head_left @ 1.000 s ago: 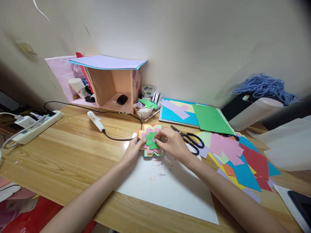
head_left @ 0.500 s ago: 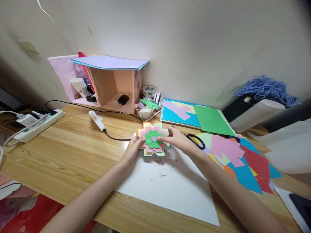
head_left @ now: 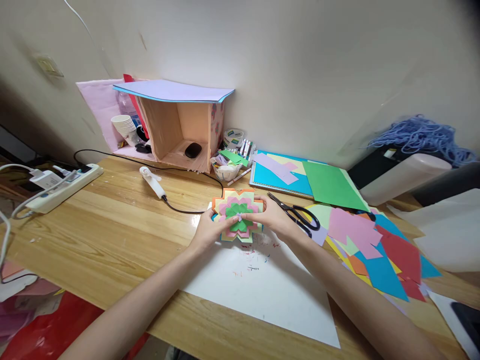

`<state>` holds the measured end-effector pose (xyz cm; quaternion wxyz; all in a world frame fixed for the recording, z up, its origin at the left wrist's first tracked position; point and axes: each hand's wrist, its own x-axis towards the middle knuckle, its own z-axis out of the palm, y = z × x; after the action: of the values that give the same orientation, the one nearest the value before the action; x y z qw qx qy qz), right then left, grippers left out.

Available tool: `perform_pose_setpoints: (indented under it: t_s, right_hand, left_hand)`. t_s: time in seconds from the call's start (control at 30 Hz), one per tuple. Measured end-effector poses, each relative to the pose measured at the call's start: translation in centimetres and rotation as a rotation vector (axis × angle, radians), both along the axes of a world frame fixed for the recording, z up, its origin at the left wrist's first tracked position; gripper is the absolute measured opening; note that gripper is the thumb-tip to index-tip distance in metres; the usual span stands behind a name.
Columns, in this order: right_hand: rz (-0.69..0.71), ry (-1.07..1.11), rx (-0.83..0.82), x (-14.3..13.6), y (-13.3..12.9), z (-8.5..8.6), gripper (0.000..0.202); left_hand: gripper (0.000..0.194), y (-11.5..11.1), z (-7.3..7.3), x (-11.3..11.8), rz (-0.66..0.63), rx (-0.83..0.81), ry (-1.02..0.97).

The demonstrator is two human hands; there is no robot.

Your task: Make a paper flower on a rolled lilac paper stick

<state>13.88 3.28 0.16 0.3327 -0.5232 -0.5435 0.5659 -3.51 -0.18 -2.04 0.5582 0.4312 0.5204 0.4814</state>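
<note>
Two hands grip one layered paper flower (head_left: 239, 228) over the white sheet (head_left: 270, 295): left hand (head_left: 209, 229) and right hand (head_left: 276, 216) clamp opposite sides, thumbs near its centre. One scissors (head_left: 285, 207) lies beside; the sheet's scribbles are illegible.

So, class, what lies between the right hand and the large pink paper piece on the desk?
The head view shows black scissors and some coloured scraps between the right hand and the pink piece.
</note>
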Motion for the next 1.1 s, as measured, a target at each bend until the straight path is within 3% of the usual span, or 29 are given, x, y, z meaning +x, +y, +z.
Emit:
perform_pose_setpoints:
  t_s: [0.33, 0.8, 1.1]
  right_hand:
    - [0.041, -0.028, 0.089, 0.0, 0.2, -0.8, 0.055]
    - [-0.051, -0.078, 0.071, -0.9, -0.9, 0.0, 0.049]
    - [-0.072, -0.078, 0.047, -1.0, -0.9, -0.2, 0.059]
  left_hand:
    - [0.037, -0.1, 0.1, 0.1, 0.021, 0.008, 0.030]
    - [0.031, 0.1, 0.2, 0.1, 0.065, -0.023, 0.011]
    - [0.041, 0.1, 0.1, -0.1, -0.015, -0.074, -0.021]
